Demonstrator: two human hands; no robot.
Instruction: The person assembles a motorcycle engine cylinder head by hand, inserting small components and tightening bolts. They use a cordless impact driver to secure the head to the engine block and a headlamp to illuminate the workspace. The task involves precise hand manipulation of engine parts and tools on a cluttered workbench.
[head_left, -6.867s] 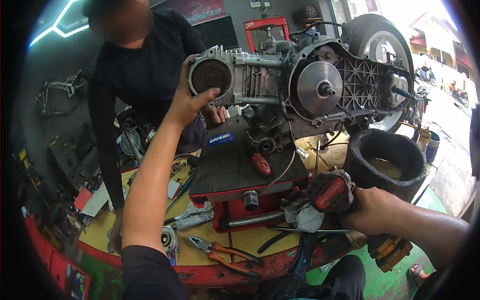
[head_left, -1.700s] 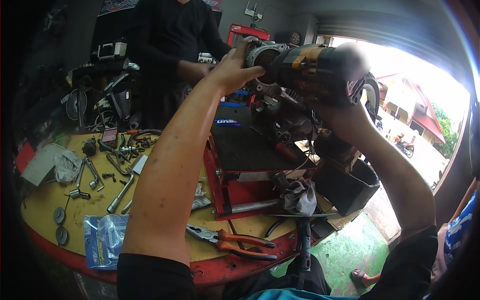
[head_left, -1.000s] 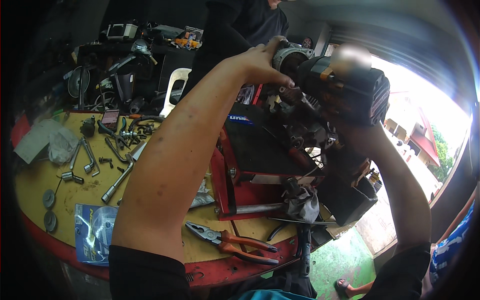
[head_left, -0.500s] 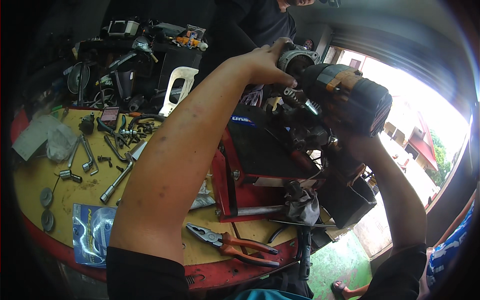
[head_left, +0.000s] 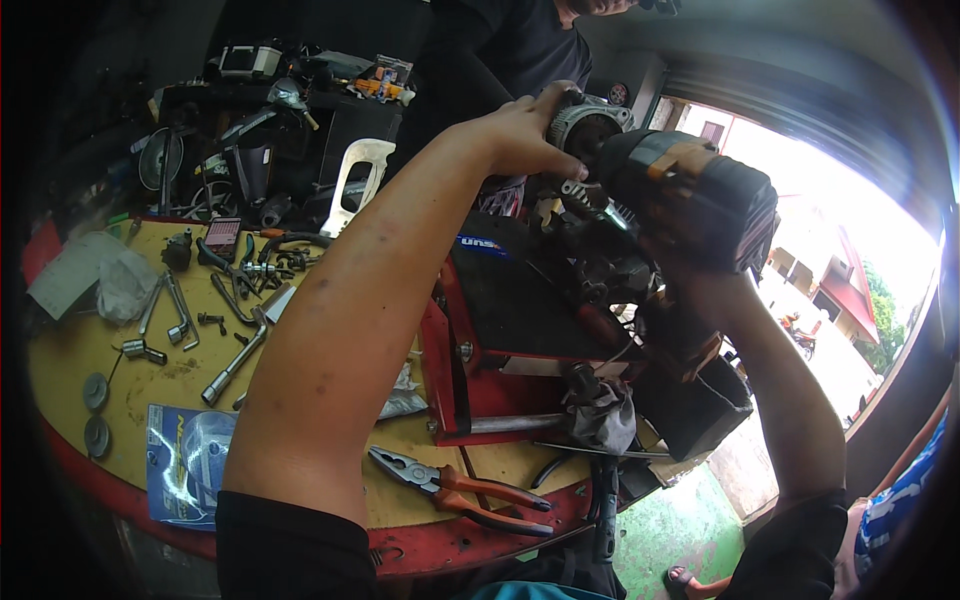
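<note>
My left hand (head_left: 525, 135) reaches far forward, its fingers and thumb curled round a round, ribbed metal part (head_left: 588, 122) with a dark middle. My right hand (head_left: 712, 290) grips a black and orange cordless power tool (head_left: 690, 180) by its handle; shadow hides most of the fingers. The nose of the tool points at the ribbed part, and where they meet is not clear to see. Below them are dark metal engine parts (head_left: 610, 265), beside a red stand (head_left: 440, 370) with a black top (head_left: 510, 300).
Combination pliers (head_left: 455, 490) with orange handles lie on the yellow and red table (head_left: 170, 375). Wrenches (head_left: 235, 355), several small parts, a phone (head_left: 222, 238) and a blue blister pack (head_left: 185, 465) are at the left. A person (head_left: 470, 75) in black stands opposite. A grey rag (head_left: 600, 415) hangs at the stand.
The power tool and both hands have shifted slightly left in view. My left hand still holds the ribbed part, and my right hand keeps its grip on the tool.
</note>
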